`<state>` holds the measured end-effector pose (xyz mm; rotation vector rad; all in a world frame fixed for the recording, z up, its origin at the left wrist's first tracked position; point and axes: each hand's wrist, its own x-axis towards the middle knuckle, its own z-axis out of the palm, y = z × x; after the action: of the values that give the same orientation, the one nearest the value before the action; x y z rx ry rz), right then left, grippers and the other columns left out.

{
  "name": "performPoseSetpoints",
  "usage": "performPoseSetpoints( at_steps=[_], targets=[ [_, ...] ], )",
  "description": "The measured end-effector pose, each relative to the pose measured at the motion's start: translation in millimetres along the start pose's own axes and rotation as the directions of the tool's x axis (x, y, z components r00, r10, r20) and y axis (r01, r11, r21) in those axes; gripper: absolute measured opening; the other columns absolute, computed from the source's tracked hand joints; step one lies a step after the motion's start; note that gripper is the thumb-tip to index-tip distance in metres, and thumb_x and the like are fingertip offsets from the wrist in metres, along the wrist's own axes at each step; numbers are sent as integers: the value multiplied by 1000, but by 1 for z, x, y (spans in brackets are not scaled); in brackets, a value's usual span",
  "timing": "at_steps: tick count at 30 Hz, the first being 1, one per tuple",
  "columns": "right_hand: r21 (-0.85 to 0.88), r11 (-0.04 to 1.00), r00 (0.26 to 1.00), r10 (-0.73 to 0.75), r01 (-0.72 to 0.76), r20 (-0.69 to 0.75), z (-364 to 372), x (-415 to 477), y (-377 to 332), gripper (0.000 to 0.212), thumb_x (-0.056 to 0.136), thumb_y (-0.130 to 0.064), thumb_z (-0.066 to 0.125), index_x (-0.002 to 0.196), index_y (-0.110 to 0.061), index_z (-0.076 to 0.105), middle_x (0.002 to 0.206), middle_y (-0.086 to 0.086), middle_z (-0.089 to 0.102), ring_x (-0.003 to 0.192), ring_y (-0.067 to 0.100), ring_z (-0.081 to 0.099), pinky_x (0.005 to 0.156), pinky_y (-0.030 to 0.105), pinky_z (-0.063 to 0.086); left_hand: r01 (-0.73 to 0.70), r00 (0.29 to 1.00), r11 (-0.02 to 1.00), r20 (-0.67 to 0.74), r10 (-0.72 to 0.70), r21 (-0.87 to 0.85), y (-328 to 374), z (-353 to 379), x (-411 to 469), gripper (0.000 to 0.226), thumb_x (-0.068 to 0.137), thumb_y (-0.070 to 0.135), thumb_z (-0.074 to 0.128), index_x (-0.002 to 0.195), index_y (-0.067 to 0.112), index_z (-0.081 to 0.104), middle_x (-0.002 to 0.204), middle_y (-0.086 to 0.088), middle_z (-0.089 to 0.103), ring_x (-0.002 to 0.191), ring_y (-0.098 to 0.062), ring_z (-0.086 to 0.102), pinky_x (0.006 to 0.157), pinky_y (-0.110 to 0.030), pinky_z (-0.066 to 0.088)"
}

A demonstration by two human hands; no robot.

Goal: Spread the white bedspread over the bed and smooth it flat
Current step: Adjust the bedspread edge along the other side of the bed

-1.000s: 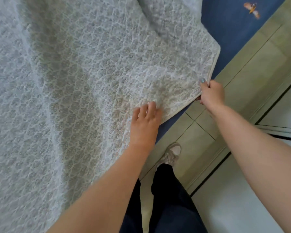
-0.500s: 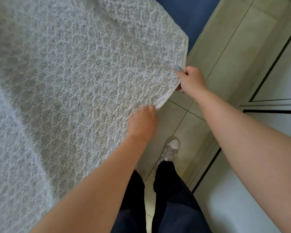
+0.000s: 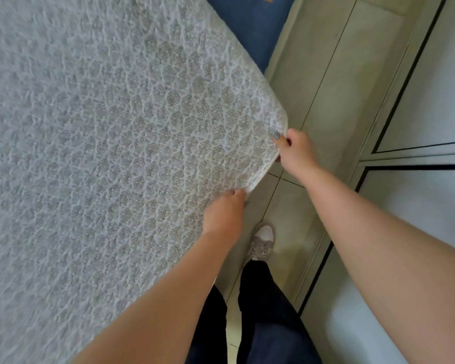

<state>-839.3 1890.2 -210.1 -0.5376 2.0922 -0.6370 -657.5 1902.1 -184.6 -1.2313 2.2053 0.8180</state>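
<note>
White textured bedspread (image 3: 116,153) fills the left and centre of the view, covering most of a blue bed surface (image 3: 250,30) that shows only at the top. Its near corner reaches out over the pale tiled floor (image 3: 326,88). Your right hand (image 3: 296,151) pinches that corner, thumb on top and fingers curled beneath. Your left hand (image 3: 223,214) grips the hem just beside it, fingers curled over the edge. Below your hands stand your dark trousers (image 3: 263,311) and one light shoe (image 3: 262,240). Pale panelled doors (image 3: 431,88) with dark outlines run along the right.
</note>
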Motion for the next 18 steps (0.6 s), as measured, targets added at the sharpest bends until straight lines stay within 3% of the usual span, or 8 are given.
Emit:
performPoseSetpoints(
  at_steps=[4, 6, 8, 11, 14, 18],
  targets=[
    [-18, 997, 987, 71, -69, 143, 14, 12, -11, 30, 94, -26, 51, 91, 4, 55, 99, 26, 67, 89, 42, 66, 76, 56, 54, 166, 986, 986, -12, -166, -30, -9, -6, 10, 19, 98, 11, 44, 115, 12, 52, 112, -9, 61, 90, -30, 63, 68, -41, 52],
    [-33, 995, 981, 93, -89, 170, 11, 12, -14, 12, 91, -13, 49, 90, -5, 59, 102, 19, 69, 91, 36, 67, 79, 48, 55, 175, 984, 980, -23, -179, -98, -8, -14, 10, 22, 98, 17, 46, 119, 14, 53, 118, -7, 58, 96, -30, 62, 69, -41, 52],
    [-20, 996, 988, 86, -84, 131, -4, 7, -24, 21, 87, -3, 43, 96, -13, 59, 104, 9, 68, 94, 28, 63, 81, 38, 52, 128, 986, 975, -85, -145, -181, -2, -25, 9, 27, 98, 20, 46, 124, 18, 54, 123, -2, 56, 97, -25, 62, 69, -38, 53],
    [27, 998, 995, 46, -49, 86, -28, 7, -47, 36, 88, -2, 41, 120, -12, 54, 108, 1, 58, 98, 16, 52, 81, 24, 39, 52, 959, 942, -245, -139, -330, 6, -49, 14, 25, 97, 21, 47, 119, 18, 58, 119, 0, 56, 89, -19, 61, 70, -36, 53],
    [1, 1000, 999, -16, 16, 37, -42, 21, -72, 45, 88, 1, 37, 128, -14, 52, 123, 2, 58, 111, 17, 54, 82, 22, 37, 39, 920, 919, -344, -186, -393, 6, -72, 26, 25, 95, 23, 51, 119, 17, 56, 121, -1, 53, 102, -20, 56, 77, -38, 52],
    [-17, 996, 995, -89, 90, 49, -45, 51, -114, 39, 90, -1, 37, 121, -13, 57, 122, 5, 60, 111, 20, 56, 83, 23, 40, 48, 870, 865, -404, -282, -500, 7, -114, 59, 36, 94, 24, 52, 129, 15, 48, 132, -5, 43, 116, -24, 47, 86, -34, 46]
  ],
)
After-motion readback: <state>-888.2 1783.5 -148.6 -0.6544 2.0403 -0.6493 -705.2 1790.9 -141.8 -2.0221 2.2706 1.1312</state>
